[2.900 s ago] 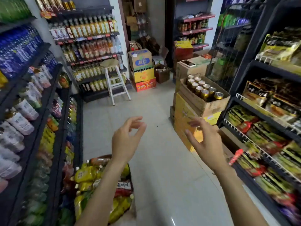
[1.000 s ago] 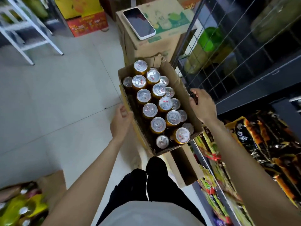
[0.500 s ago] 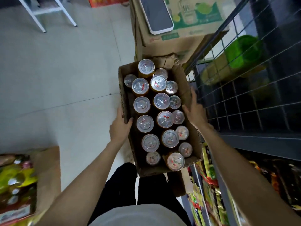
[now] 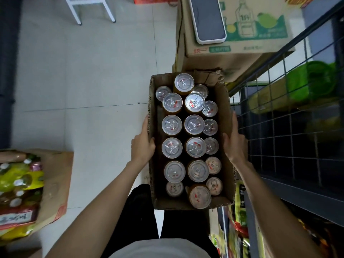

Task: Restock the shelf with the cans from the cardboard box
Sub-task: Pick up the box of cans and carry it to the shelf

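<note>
**Box held at both long walls; cans still inside**

The box (image 4: 226, 138) sits between the two hands, its long axis running near to far, away from the body. The left hand (image 4: 142, 145) is clamped on the left wall about midway along, thumb over the rim. The right hand (image 4: 235, 144) presses flat against the right wall at the same station, fingers lying along the outside; whether they hook the rim cannot be told. Both grips are level with each other, so neither hand is nearer the load.

The cans (image 4: 193, 124) stand upright in three rows along the box, lids up, some raised above the rest. None is out yet.

The wire shelf (image 4: 279, 131) lies immediately right of the box, just beyond the right hand. Judgement: the coming move turns rightward.
</note>
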Tool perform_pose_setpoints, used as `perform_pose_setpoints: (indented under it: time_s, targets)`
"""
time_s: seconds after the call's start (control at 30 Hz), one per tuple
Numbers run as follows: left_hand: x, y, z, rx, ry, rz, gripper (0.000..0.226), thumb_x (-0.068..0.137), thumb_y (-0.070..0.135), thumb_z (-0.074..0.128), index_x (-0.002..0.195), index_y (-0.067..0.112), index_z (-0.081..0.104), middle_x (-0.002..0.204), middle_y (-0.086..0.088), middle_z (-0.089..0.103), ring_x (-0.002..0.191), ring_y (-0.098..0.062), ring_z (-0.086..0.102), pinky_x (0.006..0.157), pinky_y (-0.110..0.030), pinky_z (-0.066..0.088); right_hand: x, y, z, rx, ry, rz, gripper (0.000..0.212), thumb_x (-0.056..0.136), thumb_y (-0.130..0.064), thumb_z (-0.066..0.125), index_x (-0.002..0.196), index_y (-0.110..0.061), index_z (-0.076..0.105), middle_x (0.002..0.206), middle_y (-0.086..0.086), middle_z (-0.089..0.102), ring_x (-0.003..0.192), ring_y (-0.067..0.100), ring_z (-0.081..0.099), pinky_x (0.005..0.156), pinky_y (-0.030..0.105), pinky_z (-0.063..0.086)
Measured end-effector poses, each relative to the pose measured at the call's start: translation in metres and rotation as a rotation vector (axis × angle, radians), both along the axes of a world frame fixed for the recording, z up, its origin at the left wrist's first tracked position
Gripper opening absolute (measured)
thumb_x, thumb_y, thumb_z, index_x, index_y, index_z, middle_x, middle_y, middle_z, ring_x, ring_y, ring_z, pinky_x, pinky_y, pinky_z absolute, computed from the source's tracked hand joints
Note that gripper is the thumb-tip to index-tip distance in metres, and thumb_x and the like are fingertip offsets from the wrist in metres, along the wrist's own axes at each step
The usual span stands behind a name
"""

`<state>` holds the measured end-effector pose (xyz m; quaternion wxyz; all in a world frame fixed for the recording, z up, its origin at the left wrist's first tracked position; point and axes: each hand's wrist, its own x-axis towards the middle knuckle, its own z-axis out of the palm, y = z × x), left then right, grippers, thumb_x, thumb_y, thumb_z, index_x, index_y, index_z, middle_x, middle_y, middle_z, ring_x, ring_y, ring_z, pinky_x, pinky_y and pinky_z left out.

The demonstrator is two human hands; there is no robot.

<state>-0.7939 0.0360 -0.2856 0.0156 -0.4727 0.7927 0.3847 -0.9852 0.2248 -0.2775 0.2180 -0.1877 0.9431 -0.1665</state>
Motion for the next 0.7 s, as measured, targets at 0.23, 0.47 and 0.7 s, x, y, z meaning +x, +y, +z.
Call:
perform_pose_setpoints:
  time_s: [0.23,0.47,0.7]
  targets:
    - [0.006,-0.012,0.018,0.053,0.026,-0.069,0.080,0.084,-0.002,0.052,0.148,0.027,0.013,0.083,-0.009,0.062,0.080,-0.034,0.059,0.067,-0.027,0.036,0.011,0.004,0.013,-0.122,-0.038,-0.030,0.080,0.092,-0.008,0.054,0.150,-0.028,0.002,0.100,0.025,0.069,0.077,0.035,0.069,0.075,0.043,0.055]
    - [0.034,-0.047,0.038,0.066,0.018,-0.074,0.080,0.085,0.002,0.054,0.147,0.035,0.017,0.103,-0.014,0.068,0.094,-0.036,0.060,0.079,-0.030,0.043,0.043,-0.021,0.043,-0.118,-0.065,-0.081,0.078,0.092,-0.009,0.054,0.150,-0.029,0.006,0.113,0.023,0.066,0.091,0.035,0.067,0.078,0.034,0.050]
    - [0.084,-0.125,0.046,0.073,0.036,-0.070,0.081,0.083,0.005,0.054,0.145,0.043,0.017,0.098,-0.010,0.068,0.083,-0.030,0.060,0.073,-0.027,0.043,0.088,-0.092,0.059,-0.107,0.011,-0.040,0.078,0.091,-0.006,0.056,0.150,-0.026,0.009,0.110,0.022,0.067,0.084,0.033,0.068,0.083,0.041,0.051]
